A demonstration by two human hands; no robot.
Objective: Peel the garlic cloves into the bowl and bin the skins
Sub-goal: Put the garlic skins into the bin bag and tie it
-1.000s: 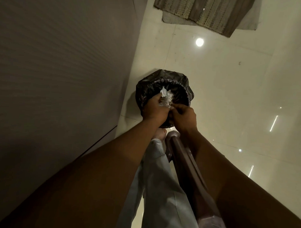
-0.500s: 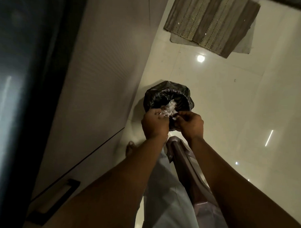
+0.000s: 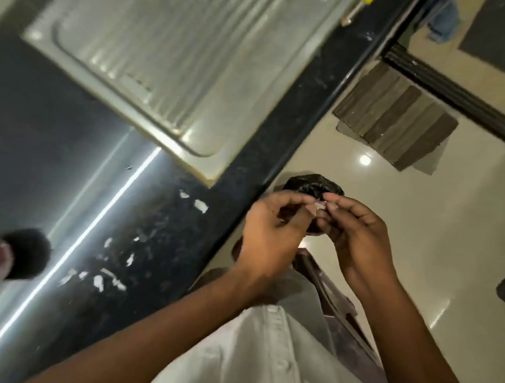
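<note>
My left hand (image 3: 273, 229) and my right hand (image 3: 355, 232) are held together just above a bin lined with a black bag (image 3: 314, 186) that stands on the floor beside the counter. Their fingertips meet on a small white scrap of garlic skin (image 3: 319, 205), with both hands' fingers curled towards it. Most of the bin's mouth is hidden behind my hands. Several loose garlic skins (image 3: 200, 205) lie scattered on the black countertop (image 3: 163, 245) to the left. No bowl or garlic cloves can be made out.
A steel sink drainboard (image 3: 170, 59) is set into the counter at the top. A dark round object (image 3: 23, 252) sits blurred at the left edge. A brown chair part (image 3: 336, 309) stands below my hands. A striped mat (image 3: 396, 124) lies on the glossy tiled floor.
The view has swung up from the floor and cabinet front to the countertop. My hands have lifted off the bin's mouth, and the clump of skins has shrunk to one small scrap.
</note>
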